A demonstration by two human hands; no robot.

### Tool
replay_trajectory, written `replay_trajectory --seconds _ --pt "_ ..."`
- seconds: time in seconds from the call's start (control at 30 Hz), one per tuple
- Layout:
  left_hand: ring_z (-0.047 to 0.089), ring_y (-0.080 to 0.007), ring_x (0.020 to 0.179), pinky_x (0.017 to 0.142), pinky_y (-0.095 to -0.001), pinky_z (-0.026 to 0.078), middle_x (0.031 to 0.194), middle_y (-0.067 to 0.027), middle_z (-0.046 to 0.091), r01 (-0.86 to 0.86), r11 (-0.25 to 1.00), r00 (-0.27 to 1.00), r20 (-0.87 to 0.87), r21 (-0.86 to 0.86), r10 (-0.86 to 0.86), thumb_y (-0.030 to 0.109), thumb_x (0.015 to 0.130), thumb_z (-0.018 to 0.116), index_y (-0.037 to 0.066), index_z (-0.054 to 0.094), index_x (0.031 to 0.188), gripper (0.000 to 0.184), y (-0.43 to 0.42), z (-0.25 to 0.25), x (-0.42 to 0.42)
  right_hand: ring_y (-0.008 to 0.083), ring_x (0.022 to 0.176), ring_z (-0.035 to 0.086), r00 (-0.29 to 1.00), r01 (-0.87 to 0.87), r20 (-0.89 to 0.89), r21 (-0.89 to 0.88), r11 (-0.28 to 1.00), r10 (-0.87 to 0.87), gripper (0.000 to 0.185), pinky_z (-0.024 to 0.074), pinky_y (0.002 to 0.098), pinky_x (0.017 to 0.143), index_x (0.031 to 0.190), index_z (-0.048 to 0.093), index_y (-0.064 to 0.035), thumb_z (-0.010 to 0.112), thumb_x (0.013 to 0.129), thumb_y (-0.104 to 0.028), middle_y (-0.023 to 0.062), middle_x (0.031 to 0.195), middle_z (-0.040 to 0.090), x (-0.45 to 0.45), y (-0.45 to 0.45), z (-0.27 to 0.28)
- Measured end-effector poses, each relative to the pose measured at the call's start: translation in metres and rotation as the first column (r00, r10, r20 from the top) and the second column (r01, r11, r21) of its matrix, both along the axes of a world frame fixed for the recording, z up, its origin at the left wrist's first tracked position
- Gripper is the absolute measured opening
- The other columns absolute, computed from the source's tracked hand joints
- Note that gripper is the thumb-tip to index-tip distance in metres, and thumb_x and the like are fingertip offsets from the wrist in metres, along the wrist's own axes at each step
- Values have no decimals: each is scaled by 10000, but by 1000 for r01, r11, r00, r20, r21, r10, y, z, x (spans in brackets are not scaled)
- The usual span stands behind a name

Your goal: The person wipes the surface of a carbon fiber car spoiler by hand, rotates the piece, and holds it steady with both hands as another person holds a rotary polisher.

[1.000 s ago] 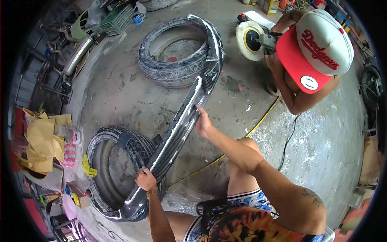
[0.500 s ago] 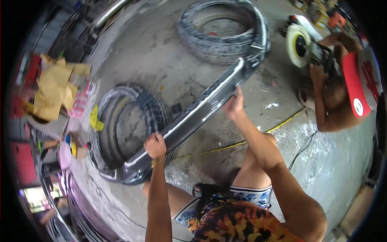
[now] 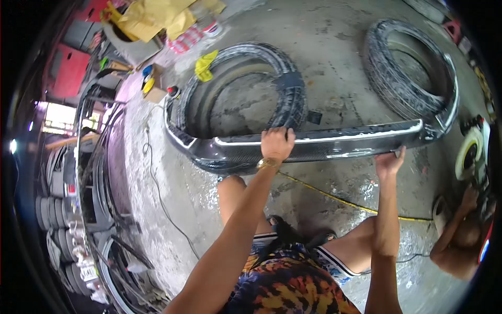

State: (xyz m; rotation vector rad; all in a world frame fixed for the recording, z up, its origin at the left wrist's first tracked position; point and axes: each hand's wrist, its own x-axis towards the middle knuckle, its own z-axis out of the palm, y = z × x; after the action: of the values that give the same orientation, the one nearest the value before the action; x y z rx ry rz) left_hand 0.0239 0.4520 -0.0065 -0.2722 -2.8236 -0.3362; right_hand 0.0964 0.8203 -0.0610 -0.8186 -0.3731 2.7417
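Observation:
A long, glossy black carbon-weave car bumper lip [image 3: 319, 152] with curved ends lies across the front of two dusty tyres, the left tyre [image 3: 294, 102] and the right tyre [image 3: 387, 89]. My left hand [image 3: 277, 143], with a gold watch at the wrist, is closed over its upper edge left of the middle. Farther right, my right hand [image 3: 388, 163] grips the lower edge from beneath; its fingertips are partly hidden behind the part. White light streaks run along the upper face.
A yellow cloth [image 3: 205, 66] hangs on the left tyre. On the floor run a yellow hose [image 3: 334, 198] and a dark cord [image 3: 157, 178]. Another person's arm [image 3: 454, 230] is at right, near a polisher with a pale round pad [image 3: 467, 154]. Stacked car parts [image 3: 57, 209] stand at left.
The view has turned and shifted left, so the bumper lip now lies nearly level across it instead of slanting. Both hands remain on the lip. The other person has moved toward the right edge of view.

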Motion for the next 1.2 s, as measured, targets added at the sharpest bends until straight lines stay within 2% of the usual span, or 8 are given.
replay_trajectory --seconds 0.3,0.37,0.47,0.5,0.53,0.6,0.77,1.2 --pt "675 -337 794 798 -467 484 801 -159 706 -10 1000 1000 3 -13 11 342 930 544 62 685 767 353 -5 3 0 280 1406 408 998 7 63 76 997 -12 745 280 472 1168 1494 415 -85 393 988 -631 94 1538 457 -1 -6 14" --pt "680 -331 781 818 -461 487 829 -162 711 -15 998 1000 22 -69 17 357 939 547 62 696 816 353 -3 2 0 286 1361 472 992 -32 -120 106 994 45 735 375 457 1120 1474 436 -84 513 957 -600 116 1501 493 5 -1 -5" --pt "683 -331 780 771 -499 502 852 -134 712 38 959 997 80 -281 -16 366 958 538 107 715 858 330 -9 -13 4 310 1215 528 931 -101 364 294 950 -14 814 406 470 1071 1458 439 -80 599 898 -649 189 1422 515 14 16 -49" --pt "690 -335 793 765 -503 506 860 -130 719 154 937 987 3 -314 -162 357 965 530 116 718 847 327 -15 -20 3 181 480 494 920 121 325 298 947 -220 647 372 331 406 1011 556 -87 581 883 -720 63 595 526 6 -14 14" --pt "697 -338 808 770 -508 508 889 -138 731 145 932 983 -57 -331 -174 347 971 515 101 716 836 344 -11 -17 3 258 790 657 965 123 161 417 901 -206 706 540 403 640 1248 522 -69 607 889 -671 153 917 666 8 -13 9" --pt "671 -382 810 786 -530 488 875 -168 713 14 990 997 72 -143 -4 330 974 493 67 703 855 356 0 -12 3 315 1506 228 998 66 -4 231 971 -67 1005 193 511 1222 1593 121 -62 644 889 -553 149 1651 200 0 -4 -5" --pt "662 -426 845 814 -525 488 923 -212 717 10 991 999 46 -132 -4 389 999 448 28 726 916 463 -3 -21 -4 235 1133 624 999 30 10 148 989 -31 536 468 448 1043 1297 563 -87 617 918 -463 70 1227 672 1 -9 10" --pt "651 -399 828 787 -509 466 889 -201 707 0 988 999 46 -157 7 360 1002 440 19 700 900 441 -3 -20 -2 223 1120 637 1000 17 -22 180 983 -13 565 518 425 1008 1346 486 -59 747 891 -272 68 1246 648 4 -8 7"
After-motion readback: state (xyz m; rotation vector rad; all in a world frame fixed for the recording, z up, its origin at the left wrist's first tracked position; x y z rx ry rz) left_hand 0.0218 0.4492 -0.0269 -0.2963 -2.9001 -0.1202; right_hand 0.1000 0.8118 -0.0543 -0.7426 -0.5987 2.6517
